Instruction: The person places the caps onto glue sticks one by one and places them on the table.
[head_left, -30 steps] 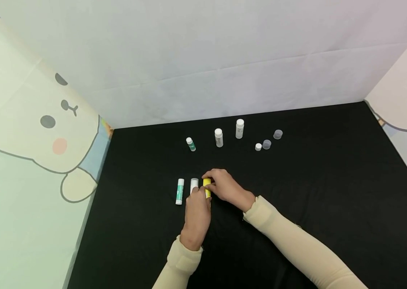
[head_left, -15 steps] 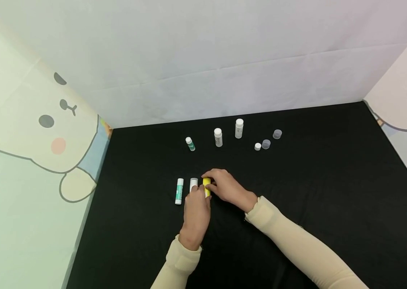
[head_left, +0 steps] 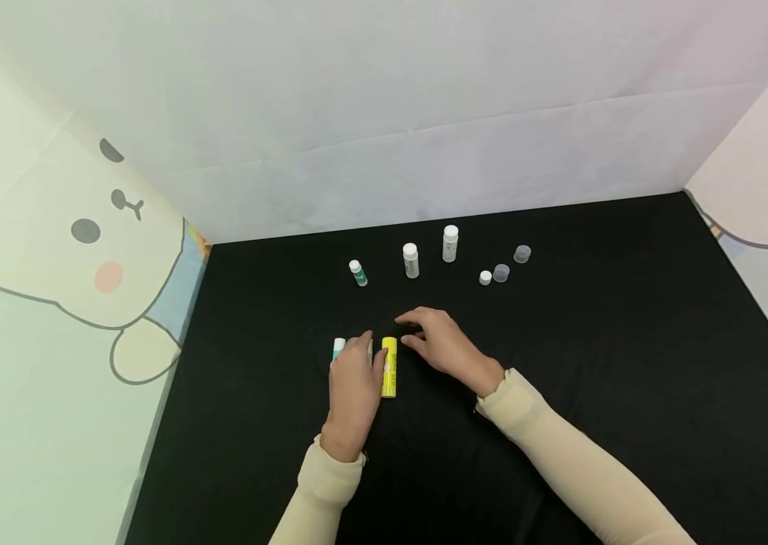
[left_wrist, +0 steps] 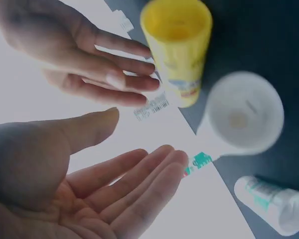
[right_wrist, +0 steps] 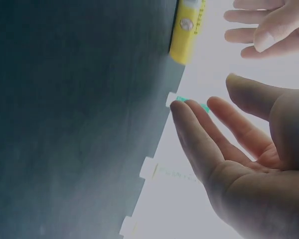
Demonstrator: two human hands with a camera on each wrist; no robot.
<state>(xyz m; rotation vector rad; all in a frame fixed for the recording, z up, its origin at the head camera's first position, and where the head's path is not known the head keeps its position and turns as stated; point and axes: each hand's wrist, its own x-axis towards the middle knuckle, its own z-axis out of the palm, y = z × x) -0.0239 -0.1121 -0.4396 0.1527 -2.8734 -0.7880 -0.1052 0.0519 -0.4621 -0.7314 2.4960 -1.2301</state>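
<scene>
A yellow tube (head_left: 389, 371) lies on the black table, its near end visibly hollow in the left wrist view. Just left of it, my left hand (head_left: 352, 382) is over a white tube (left_wrist: 246, 114) with the fingers extended and the thumb by the yellow tube; whether it touches either is unclear. That hand hides most of the white tube and part of a green-and-white tube (left_wrist: 271, 204) in the head view. To the right of the yellow tube's far end hovers my right hand (head_left: 444, 344), fingers loosely spread and holding nothing.
Toward the back stand a small green-and-white stick (head_left: 358, 273) and two white-capped sticks, one in the middle (head_left: 410, 261) and one farther back (head_left: 450, 244). Right of them sit a small white cap (head_left: 485, 278) and two translucent caps (head_left: 501, 272). A white wall (head_left: 425, 174) closes off the back.
Both hands have let go of the yellow tube. The left hand has shifted left over the white and green-and-white tubes, while the right has drawn away slightly to the right.
</scene>
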